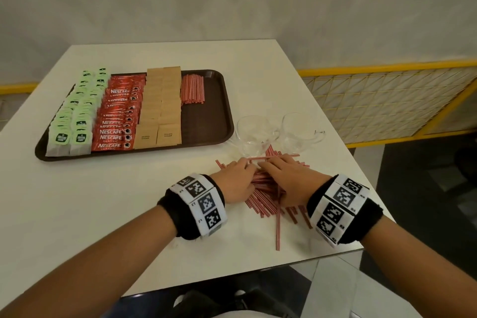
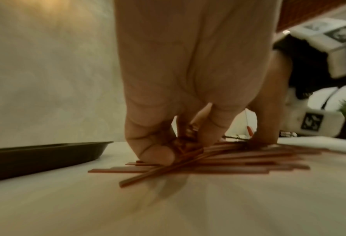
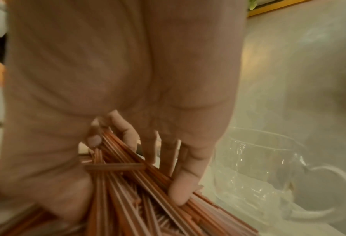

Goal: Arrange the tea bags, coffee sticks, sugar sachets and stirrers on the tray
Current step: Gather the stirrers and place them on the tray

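Note:
A brown tray [image 1: 206, 121] at the table's left holds rows of green tea bags [image 1: 74, 116], red coffee sticks [image 1: 118, 116], brown sugar sachets [image 1: 160, 111] and a neat bundle of red-and-white stirrers [image 1: 193, 89]. A loose pile of stirrers [image 1: 265, 204] lies on the table right of the tray. Both hands are on this pile. My left hand [image 1: 245, 165] curls its fingers into the pile's left side, gripping some stirrers [image 2: 228, 161]. My right hand [image 1: 268, 162] wraps around a bunch of stirrers [image 3: 137, 199]. A few stirrers lie scattered toward the front edge.
Two clear glass cups [image 1: 254, 134] [image 1: 299, 131] stand just beyond the pile, close to my fingertips; one cup [image 3: 268, 167] sits right of my right hand. The table's right and front edges are near. A yellow mesh railing [image 1: 387, 95] runs behind.

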Demonstrator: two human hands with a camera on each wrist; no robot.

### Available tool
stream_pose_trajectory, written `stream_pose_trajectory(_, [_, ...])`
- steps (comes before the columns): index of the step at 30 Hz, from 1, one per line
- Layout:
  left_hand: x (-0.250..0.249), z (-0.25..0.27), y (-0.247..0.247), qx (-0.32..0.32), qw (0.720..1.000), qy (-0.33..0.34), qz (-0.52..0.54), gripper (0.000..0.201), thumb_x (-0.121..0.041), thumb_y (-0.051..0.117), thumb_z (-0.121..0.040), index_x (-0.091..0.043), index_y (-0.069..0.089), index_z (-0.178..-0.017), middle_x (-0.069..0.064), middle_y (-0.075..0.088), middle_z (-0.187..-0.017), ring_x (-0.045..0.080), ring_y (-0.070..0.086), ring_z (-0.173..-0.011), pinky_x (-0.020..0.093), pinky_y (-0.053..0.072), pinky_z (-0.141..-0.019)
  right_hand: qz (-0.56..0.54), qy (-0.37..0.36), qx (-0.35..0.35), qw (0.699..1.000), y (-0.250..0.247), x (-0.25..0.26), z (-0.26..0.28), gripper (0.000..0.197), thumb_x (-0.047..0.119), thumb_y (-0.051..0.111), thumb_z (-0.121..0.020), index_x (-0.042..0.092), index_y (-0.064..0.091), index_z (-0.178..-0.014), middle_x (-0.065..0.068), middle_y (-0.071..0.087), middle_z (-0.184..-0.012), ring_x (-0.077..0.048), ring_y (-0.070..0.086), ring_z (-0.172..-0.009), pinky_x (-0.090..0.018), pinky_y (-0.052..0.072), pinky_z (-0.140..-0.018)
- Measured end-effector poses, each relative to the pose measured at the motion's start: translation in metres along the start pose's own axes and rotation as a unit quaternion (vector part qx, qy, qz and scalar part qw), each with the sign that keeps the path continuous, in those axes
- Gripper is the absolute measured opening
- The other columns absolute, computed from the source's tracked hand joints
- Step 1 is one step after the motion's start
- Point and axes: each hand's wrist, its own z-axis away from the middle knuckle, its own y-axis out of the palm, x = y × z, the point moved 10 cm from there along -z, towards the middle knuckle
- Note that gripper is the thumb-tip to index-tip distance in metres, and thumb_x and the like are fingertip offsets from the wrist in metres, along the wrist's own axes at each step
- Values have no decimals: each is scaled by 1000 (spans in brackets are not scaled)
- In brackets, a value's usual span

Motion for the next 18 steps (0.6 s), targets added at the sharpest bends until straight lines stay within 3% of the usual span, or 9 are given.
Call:
stream_pose_trajectory(3, [2, 4, -3, 6, 999, -21, 29, 53, -47, 44, -90, -13, 39, -131, 9, 36, -126, 26, 37, -120, 39, 36, -101, 7, 2, -26, 1000, -3, 2, -5, 72, 29, 64, -81, 15, 28, -141, -7, 35, -134, -24, 29, -124, -34, 36, -103])
stream_pose_trajectory(5, [-7, 8, -6, -9, 1000, -8, -20, 79, -67, 55, -76, -13, 37, -131, 6, 36, -124, 23, 36, -116, 38, 38, -98, 3, 8, -38, 999, -6, 4, -6, 63, 28, 62, -82, 13, 32, -136, -8, 36, -130, -23, 32, -120, -34, 38, -99])
stream_pose_trajectory(7, [-14, 9, -4, -18, 997, 3, -73, 97, -74, 63, -64, -11, 34, -132, 5, 34, -126, 22, 35, -116, 38, 38, -98, 1, 9, -41, 999, -8, 5, -8, 58, 26, 61, -83, 12, 35, -133, -7, 36, -129, -23, 32, -119, -32, 36, -99])
stream_pose_trajectory(13, [-7, 4, -4, 0, 1000, -1, -9, 78, -51, 70, -74, -11, 33, -130, 8, 36, -123, 24, 39, -114, 35, 41, -94, 46, -3, -54, 997, -9, 7, -12, 49, 30, 53, -89, 10, 39, -131, -8, 41, -130, -24, 35, -119, -30, 31, -100])
stream_pose_trajectory(18, [3, 3, -13, -16, 1000, 4, 21, 54, -28, 62, -85, -12, 39, -131, 9, 43, -120, 23, 46, -109, 26, 37, -82, 18, 16, -49, 999, -9, 3, -14, 64, 33, 54, -89, 14, 24, -143, -5, 38, -137, -23, 33, -126, -37, 27, -104])
